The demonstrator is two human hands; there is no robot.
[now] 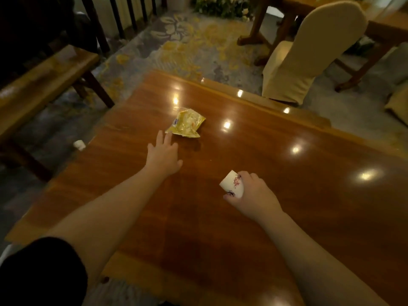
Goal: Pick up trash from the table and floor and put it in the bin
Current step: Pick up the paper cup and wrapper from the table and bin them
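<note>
Two bare forearms reach out over the table (287,173), a polished wooden one with lamp glare on its surface. Nearer the near edge, the right hand (254,195) is curled around a small white paper cup (231,184) with a red flower print, thumb below and fingers over the top, the cup tipped on its side and held above the wood. It looks light and thin-walled, so a firm squeeze would likely crumple it (no harm, since it is going in the bin anyway).

Further in, toward the middle of the table, the left hand (163,155) is flat and spread, palm down, its fingertips (164,136) just reaching the near corner of a yellow snack wrapper (186,125). Whether they already touch it I cannot tell. The wrapper lies crumpled and partly puffed up, closer to the left edge than the right. My judgement is that it is nearly weightless, soft and slick, and will skate across the glossy top if pushed from the side. Pinching a raised fold, or pressing down and gathering it into the palm, should hold better than sliding fingers under it.

Off the left edge, on the patterned carpet, sits a small white object (79,145), possibly more litter; it is too blurred to name. No bin is in view.
</note>
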